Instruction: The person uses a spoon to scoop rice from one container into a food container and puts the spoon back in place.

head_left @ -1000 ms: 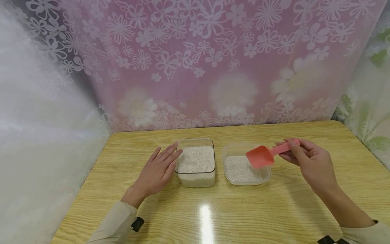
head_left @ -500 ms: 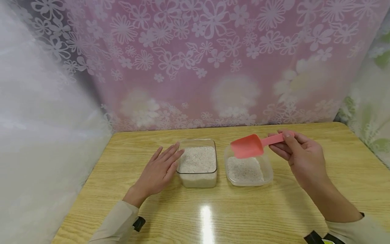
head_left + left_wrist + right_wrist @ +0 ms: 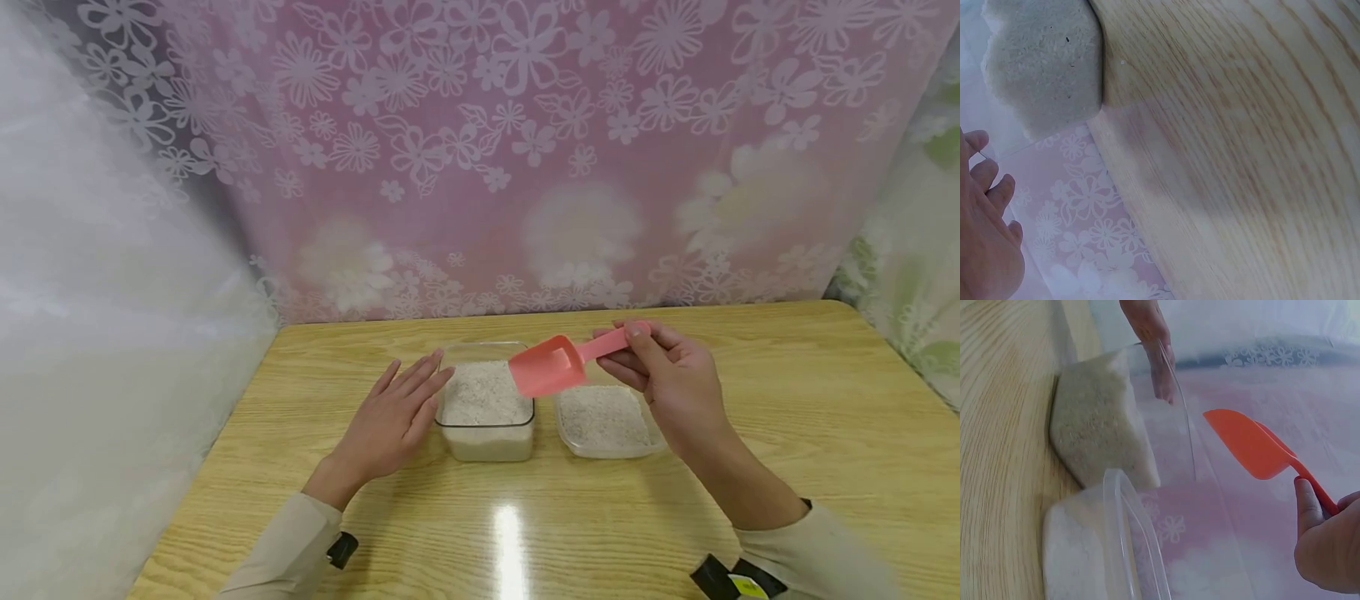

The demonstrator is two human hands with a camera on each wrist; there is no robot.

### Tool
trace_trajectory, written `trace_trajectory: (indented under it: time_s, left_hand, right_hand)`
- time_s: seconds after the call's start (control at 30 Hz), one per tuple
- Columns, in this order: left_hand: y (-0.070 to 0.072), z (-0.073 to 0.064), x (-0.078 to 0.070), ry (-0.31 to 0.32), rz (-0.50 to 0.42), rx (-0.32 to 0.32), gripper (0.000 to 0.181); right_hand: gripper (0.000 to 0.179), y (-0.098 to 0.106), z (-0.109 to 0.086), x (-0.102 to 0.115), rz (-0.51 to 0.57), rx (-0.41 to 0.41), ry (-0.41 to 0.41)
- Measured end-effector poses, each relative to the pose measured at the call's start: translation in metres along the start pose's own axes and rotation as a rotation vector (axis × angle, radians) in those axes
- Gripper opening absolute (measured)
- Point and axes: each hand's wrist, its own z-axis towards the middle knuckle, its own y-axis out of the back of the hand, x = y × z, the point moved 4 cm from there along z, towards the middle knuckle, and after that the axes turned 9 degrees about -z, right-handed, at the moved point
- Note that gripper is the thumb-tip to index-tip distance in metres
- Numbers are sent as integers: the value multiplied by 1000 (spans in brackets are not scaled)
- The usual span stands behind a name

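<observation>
A pink-red plastic scoop (image 3: 547, 368) hangs in the air, its handle pinched between thumb and fingers of my right hand (image 3: 678, 387). In the head view the scoop's bowl overlaps the right edge of a clear square container (image 3: 487, 442) holding pale, rice-like grain (image 3: 483, 393). The right wrist view shows the scoop (image 3: 1254, 447) above the rim level of that container. My left hand (image 3: 390, 421) lies with straight fingers against the container's left rim. Right of it stands a lower, translucent plastic tub (image 3: 607, 452) with similar grain (image 3: 600, 417), partly behind my right hand.
Both containers stand on a wood-grain table (image 3: 420, 533). Behind the table's back edge hangs a pink flowered curtain (image 3: 450, 208). A pale sheet (image 3: 112, 333) hangs at the left, and a green-patterned one (image 3: 907, 267) at the right.
My right hand has carried the scoop leftward, from over the right tub to the right edge of the clear container. My left hand has stayed at the rim.
</observation>
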Motion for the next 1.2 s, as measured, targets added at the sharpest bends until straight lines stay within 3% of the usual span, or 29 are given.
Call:
trace_trajectory:
  time_s: [0.17, 0.43, 0.63, 0.93, 1.2]
  left_hand:
    - [0, 0, 0, -14, 17, -10, 45]
    - [1, 0, -1, -12, 31, -9, 45]
    - [2, 1, -1, -22, 43, -4, 46]
    - [3, 0, 0, -21, 71, 6, 46]
    - [3, 1, -1, -29, 67, 2, 46]
  right_hand:
    - [31, -15, 0, -7, -74, 29, 8]
    - [37, -37, 2, -10, -329, 25, 50]
    - [32, -49, 4, -15, -457, 36, 42]
    - [30, -57, 6, -35, -456, 46, -55]
    - [27, -61, 7, -55, -367, 31, -171]
